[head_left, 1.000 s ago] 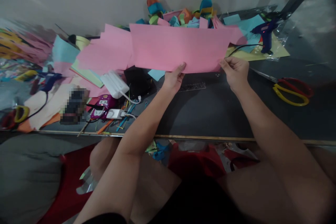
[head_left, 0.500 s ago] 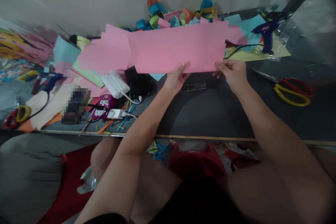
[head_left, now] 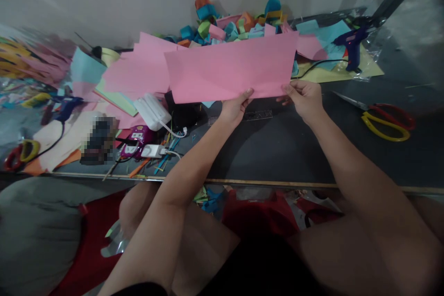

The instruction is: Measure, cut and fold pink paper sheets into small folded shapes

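A long pink sheet of paper [head_left: 231,68] is held up over the dark table, slightly tilted with its right end higher. My left hand [head_left: 236,107] pinches its lower edge near the middle, thumb on the near face. At the lower right corner, my right hand [head_left: 304,97] grips the sheet between thumb and fingers. Below the sheet a clear ruler [head_left: 258,115] lies flat on the table, partly covered by my left hand. More pink paper [head_left: 137,67] is piled left of the held sheet.
Scissors [head_left: 386,120] with red and yellow handles lie at the right. A blue glue gun [head_left: 354,46] rests at the back right. Folded coloured paper pieces [head_left: 222,30] are heaped by the wall. A white power bank [head_left: 152,111] and a second glue gun [head_left: 67,107] lie left.
The pink sheet has shifted a little left and toward me, its left end dipping and coming apart from the pink pile. Both hands keep their hold and moved slightly with it.
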Tool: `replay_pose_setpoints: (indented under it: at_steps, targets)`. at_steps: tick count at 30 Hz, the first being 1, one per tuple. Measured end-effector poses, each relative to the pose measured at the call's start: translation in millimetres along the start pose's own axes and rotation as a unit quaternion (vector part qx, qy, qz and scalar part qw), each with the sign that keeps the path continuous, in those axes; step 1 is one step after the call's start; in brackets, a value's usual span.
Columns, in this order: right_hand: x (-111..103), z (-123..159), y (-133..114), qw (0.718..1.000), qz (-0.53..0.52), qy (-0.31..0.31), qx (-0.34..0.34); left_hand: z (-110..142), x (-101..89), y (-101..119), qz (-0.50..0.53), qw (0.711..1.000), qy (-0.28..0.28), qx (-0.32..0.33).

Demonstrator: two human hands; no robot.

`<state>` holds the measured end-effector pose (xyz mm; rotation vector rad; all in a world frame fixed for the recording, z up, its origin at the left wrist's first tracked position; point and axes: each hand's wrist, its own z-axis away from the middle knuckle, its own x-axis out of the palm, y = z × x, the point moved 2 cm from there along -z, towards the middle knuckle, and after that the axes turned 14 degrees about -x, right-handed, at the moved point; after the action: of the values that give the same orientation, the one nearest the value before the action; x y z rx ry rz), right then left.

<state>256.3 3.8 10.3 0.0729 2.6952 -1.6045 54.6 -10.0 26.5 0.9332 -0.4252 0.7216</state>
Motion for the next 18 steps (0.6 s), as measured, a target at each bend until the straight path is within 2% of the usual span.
replay_pose_setpoints:
  at_steps: [11,18]
  targets:
    - [5,3,-3,0.999,0.034,0.019,-0.004,0,-0.4,-10,0.05,0.998,0.013,0.035]
    - [-11,-4,3,0.997,0.036,0.056,0.027,-6,-5.8,8,0.014,0.996,0.036,0.079]
